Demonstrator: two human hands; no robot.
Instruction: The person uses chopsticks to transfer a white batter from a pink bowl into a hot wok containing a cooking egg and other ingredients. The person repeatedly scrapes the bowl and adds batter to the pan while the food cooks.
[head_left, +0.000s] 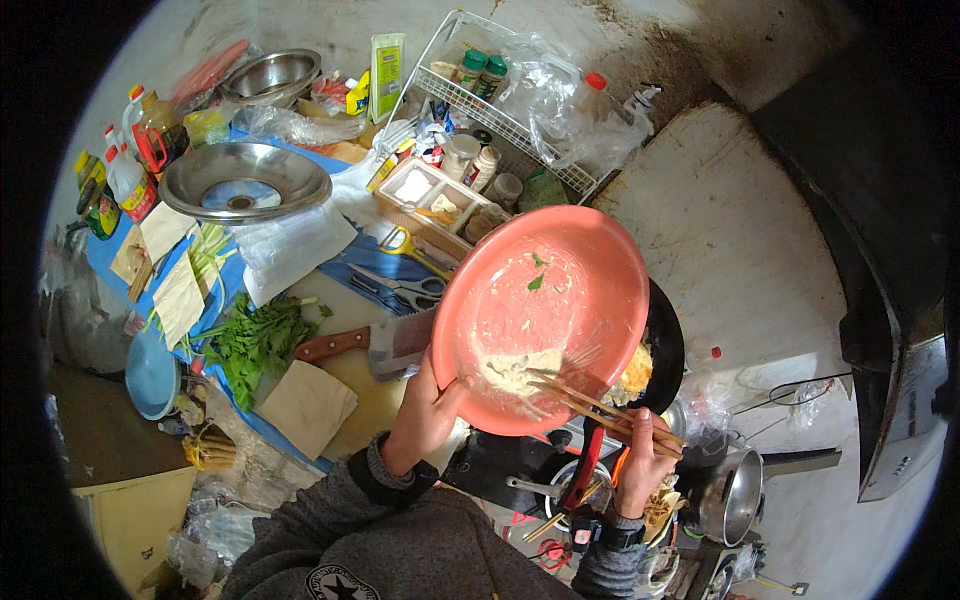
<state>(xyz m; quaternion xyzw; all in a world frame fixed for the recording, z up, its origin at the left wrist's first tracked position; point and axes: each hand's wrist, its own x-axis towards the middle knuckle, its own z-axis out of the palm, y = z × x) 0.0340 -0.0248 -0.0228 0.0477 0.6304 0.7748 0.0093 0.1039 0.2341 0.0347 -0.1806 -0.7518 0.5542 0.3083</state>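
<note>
A pink plastic basin is tilted toward me, with my left hand gripping its lower left rim. Pale batter lies pooled in its lower part, and two green leaf bits cling to the inner wall. My right hand is closed around wooden chopsticks, whose tips reach into the batter. Behind the basin, on the right, a black wok shows in part, with a yellow fried piece in it. The wok's red and black handle slants down between my arms; the basin hides most of the wok.
A cleaver lies on the cutting board beside leafy celery and scissors. A steel basin and sauce bottles stand at the far left. Behind are a seasoning box and a wire rack. A steel pot sits right.
</note>
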